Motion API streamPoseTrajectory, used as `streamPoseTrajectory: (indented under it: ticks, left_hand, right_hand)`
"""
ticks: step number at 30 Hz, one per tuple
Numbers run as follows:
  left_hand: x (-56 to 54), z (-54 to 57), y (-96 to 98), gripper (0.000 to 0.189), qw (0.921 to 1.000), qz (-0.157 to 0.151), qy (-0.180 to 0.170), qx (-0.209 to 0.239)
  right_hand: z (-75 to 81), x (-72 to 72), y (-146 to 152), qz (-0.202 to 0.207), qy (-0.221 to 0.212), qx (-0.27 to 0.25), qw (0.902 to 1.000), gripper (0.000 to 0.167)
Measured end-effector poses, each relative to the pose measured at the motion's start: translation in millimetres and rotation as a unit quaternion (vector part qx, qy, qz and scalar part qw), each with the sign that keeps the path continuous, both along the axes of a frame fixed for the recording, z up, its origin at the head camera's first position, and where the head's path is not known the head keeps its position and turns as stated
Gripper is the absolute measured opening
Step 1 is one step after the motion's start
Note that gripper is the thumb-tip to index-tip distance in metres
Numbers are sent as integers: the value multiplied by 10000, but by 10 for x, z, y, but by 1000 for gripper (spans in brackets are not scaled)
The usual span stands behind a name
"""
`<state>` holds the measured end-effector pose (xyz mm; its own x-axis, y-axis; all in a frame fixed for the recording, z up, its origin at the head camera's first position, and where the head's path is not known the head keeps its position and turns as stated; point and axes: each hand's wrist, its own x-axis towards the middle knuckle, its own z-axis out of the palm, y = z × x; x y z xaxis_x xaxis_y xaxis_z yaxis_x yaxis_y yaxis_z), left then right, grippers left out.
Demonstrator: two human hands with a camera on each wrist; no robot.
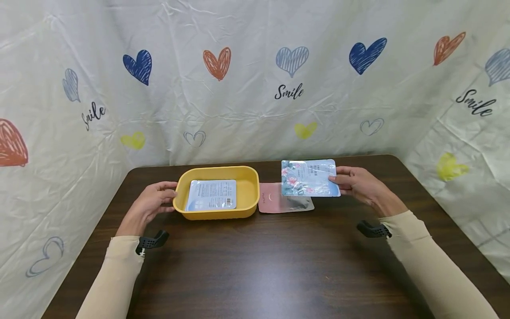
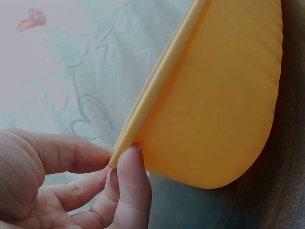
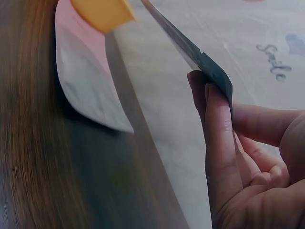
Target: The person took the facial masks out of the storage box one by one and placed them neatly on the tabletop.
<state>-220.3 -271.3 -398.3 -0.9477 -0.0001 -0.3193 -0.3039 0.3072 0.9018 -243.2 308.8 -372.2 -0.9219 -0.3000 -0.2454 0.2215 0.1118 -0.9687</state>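
Note:
At the far left, my left hand pinches the rim of a yellow plastic basin between thumb and fingers; the left wrist view shows the basin's outer wall close up. A pale blue sheet mask packet with printed text and a barcode lies flat inside the basin. My right hand pinches the right edge of a light blue floral sheet mask packet, held raised over the table. Beneath it, a pink and silver packet lies on the table against the basin's right side, partly covered by the floral one.
The dark wooden table reaches from the near side to a white curtain printed with hearts and "Smile". That curtain also hangs along the left and right sides. Black straps are worn on both wrists.

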Motion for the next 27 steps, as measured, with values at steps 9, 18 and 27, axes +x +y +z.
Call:
streamPoseTrajectory:
  ticks: [9, 18, 27]
  left_hand:
    - [9, 1, -5, 53, 10000, 9, -2, 27]
    - [2, -4, -8, 53, 10000, 2, 11, 49]
    - [16, 12, -5, 53, 10000, 5, 40, 28]
  right_hand:
    - [-89, -14, 292, -202, -48, 251, 9995, 41]
    - [-171, -6, 556, -411, -102, 597, 9973, 46]
    - [-241, -6, 752, -565, -148, 750, 9955, 30]
